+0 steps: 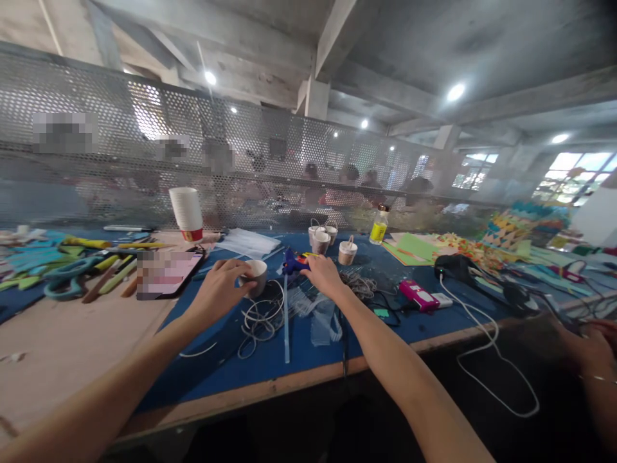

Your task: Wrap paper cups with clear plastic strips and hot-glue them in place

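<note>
My left hand [230, 281] is closed around a small pale paper cup [257, 283], fingers over its near rim and side. To the right, my right hand [322, 275] grips a blue glue gun [290, 263], its fingers partly hiding the body. A long clear glue stick [287, 321] sticks out of the gun towards me. Loose white cord [258, 325] lies in loops below the cup. Behind my right hand stand small cups with cord handles, among them a grey-white one [321, 242] and one with a brown band [348, 253].
A stack of paper cups [186, 209], a phone [168, 275] and scissors [72, 276] lie to the left. Tangled twine [359, 285], a magenta box [418, 296], a yellow-labelled bottle [379, 226] and a white cable [491, 334] are right. Another person's hand [595, 350] is far right.
</note>
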The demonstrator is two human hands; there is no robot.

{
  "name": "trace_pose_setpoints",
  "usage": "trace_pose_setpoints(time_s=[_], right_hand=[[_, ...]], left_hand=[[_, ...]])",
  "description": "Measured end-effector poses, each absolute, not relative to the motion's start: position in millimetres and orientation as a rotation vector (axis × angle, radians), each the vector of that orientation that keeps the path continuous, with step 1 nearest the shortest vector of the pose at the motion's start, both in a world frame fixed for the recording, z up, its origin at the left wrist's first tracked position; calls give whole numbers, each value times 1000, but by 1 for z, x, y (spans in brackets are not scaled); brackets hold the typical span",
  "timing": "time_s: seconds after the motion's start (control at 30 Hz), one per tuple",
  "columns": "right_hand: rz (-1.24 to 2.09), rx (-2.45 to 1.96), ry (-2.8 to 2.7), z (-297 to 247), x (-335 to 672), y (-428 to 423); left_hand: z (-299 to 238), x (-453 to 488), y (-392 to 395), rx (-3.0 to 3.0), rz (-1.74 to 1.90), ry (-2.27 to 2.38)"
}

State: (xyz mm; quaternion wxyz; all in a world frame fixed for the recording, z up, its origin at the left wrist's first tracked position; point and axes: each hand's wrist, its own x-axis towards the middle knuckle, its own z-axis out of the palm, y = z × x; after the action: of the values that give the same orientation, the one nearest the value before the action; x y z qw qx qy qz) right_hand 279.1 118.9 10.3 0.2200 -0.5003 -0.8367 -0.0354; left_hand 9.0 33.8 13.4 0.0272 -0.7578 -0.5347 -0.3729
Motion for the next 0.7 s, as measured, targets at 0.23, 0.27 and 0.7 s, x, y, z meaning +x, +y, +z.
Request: trace_pose_setpoints(time_s=[0.23, 0.27, 0.7], right_hand=[[179, -1325, -1916, 20, 281, 117], [222, -1288, -1859, 20, 282, 118], [1000, -653, -1246, 30, 278, 125]], left_hand=[[12, 10, 36, -2338, -1117, -1637], [11, 10, 36, -2326, -1110, -1632], [20, 34, 20, -2405, -1174, -1325]])
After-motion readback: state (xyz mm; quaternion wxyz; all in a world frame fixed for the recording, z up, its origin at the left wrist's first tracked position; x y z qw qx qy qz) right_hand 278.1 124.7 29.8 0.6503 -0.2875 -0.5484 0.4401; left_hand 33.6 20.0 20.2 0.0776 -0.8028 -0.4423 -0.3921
